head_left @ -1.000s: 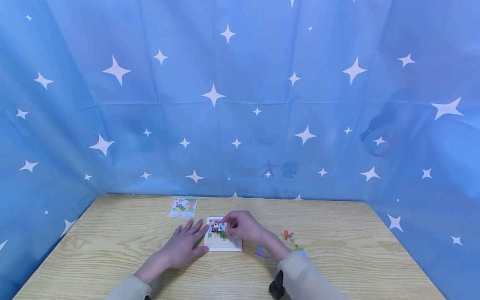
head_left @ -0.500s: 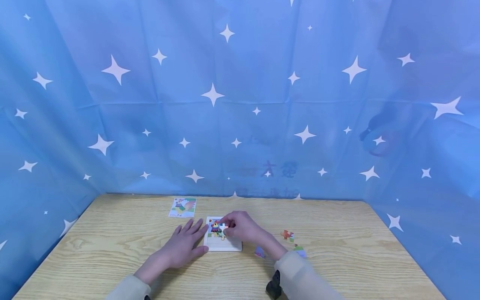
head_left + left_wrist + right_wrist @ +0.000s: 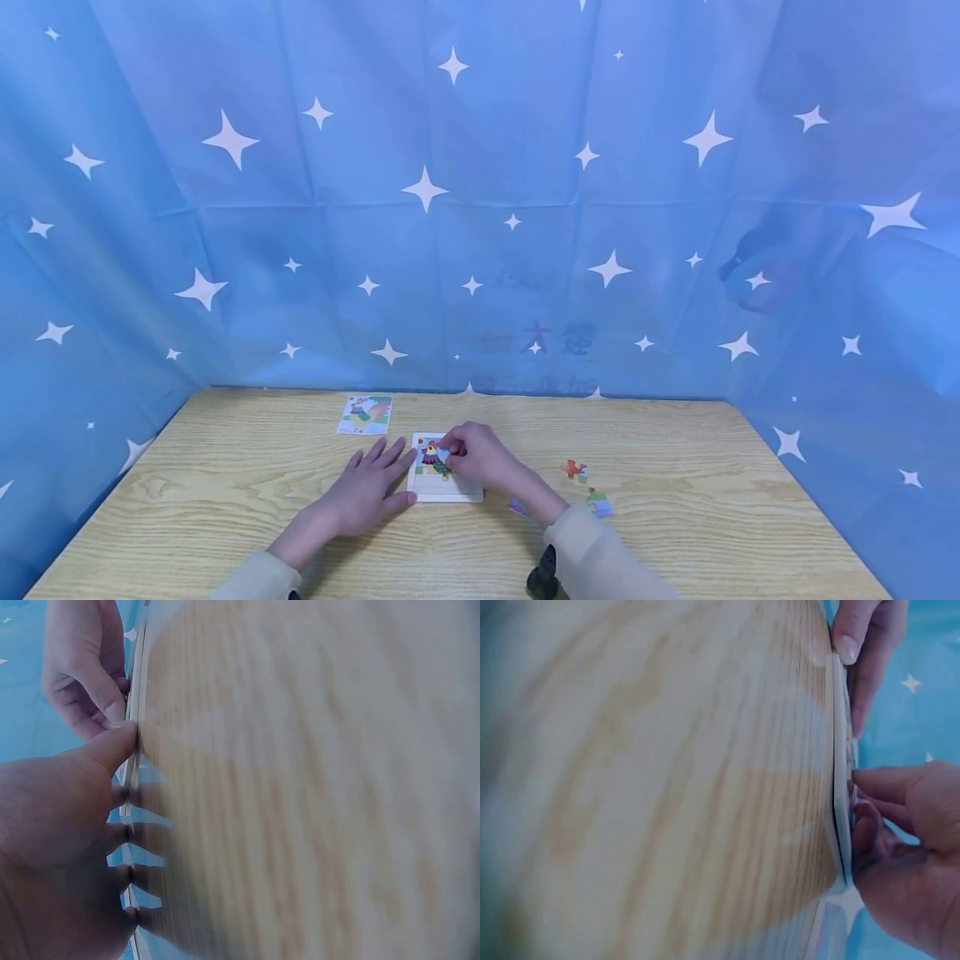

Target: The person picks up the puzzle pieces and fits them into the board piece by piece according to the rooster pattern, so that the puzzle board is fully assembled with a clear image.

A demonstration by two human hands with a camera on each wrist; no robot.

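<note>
A white-framed jigsaw board lies on the table in the head view, its rooster picture partly assembled. My left hand spreads flat at its left side, fingers straight, with the thumb and index finger at the frame. Over the upper middle of the board, my right hand has its thumb and index finger pinched on a puzzle piece, largely covered by the fingers. The right wrist view shows the curled right fingers low against the board's edge.
A printed rooster card lies behind the left hand. Loose puzzle pieces sit to the right: an orange one, a green-and-lilac one, and a purple one partly under the right forearm. A blue starry curtain stands behind the table.
The right hand has shifted slightly left over the board. The piece at its fingertips has turned and come down toward the picture. The left hand stays in place.
</note>
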